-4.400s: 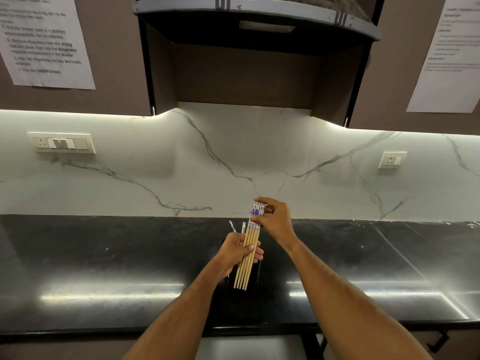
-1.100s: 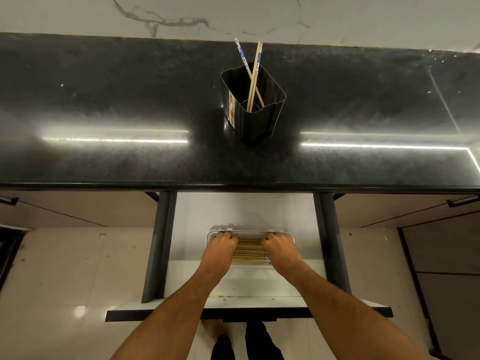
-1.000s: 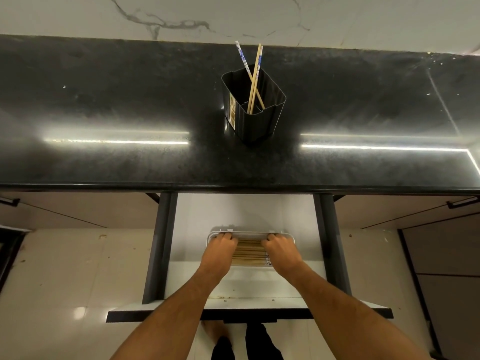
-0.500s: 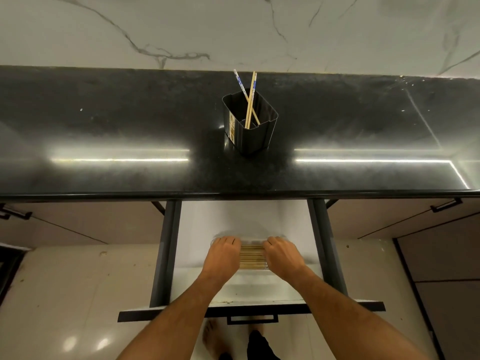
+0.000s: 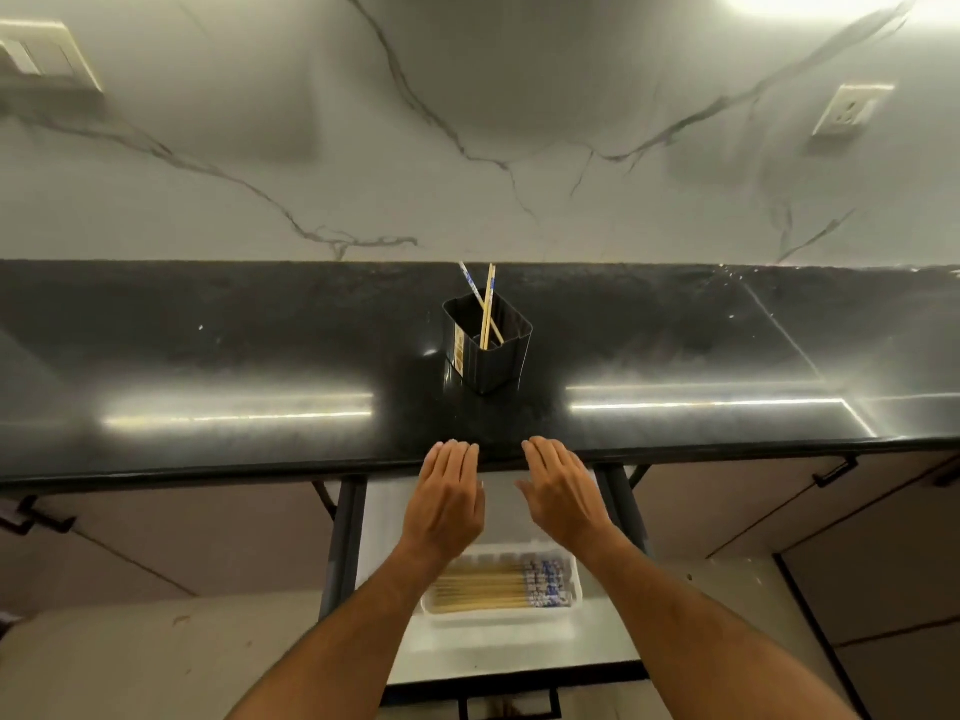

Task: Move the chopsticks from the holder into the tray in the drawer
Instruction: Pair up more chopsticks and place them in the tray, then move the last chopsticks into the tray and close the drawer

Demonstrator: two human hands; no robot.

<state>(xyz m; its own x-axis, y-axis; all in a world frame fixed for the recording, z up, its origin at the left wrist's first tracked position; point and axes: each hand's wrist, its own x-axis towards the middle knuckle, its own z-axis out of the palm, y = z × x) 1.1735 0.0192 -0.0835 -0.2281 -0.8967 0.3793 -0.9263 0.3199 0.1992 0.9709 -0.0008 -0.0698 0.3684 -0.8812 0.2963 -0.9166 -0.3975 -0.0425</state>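
Chopsticks in tray: a bundle of wooden chopsticks lies flat and side by side in the tray, below and behind my two hands, between my forearms; the blue-and-white patterned ends point to my right.
Tray: the white tray sits on the floor of the open drawer, under my wrists; its left end is hidden by my left forearm.
Drawer: the drawer is pulled out beneath the counter edge, its white floor and dark front lip nearest to me, dark rails on either side of my arms.
Chopsticks in holder: two chopsticks stand in the holder, ahead of my fingertips, crossed, their tops leaning away from me.
Holder: the black square holder stands upright on the counter, straight ahead of the gap between my hands and apart from them.
My left hand: my left hand is flat, palm down, fingers straight and together, holding nothing; its fingertips reach over the counter's front edge.
My right hand: my right hand is likewise spread flat, empty, just beside the left, with its fingertips over the same edge.
Counter: the glossy black counter runs wide to both sides of my hands.
Wall: a white marble backsplash rises beyond the holder, with a socket far off to my right and a switch plate far off to my left.
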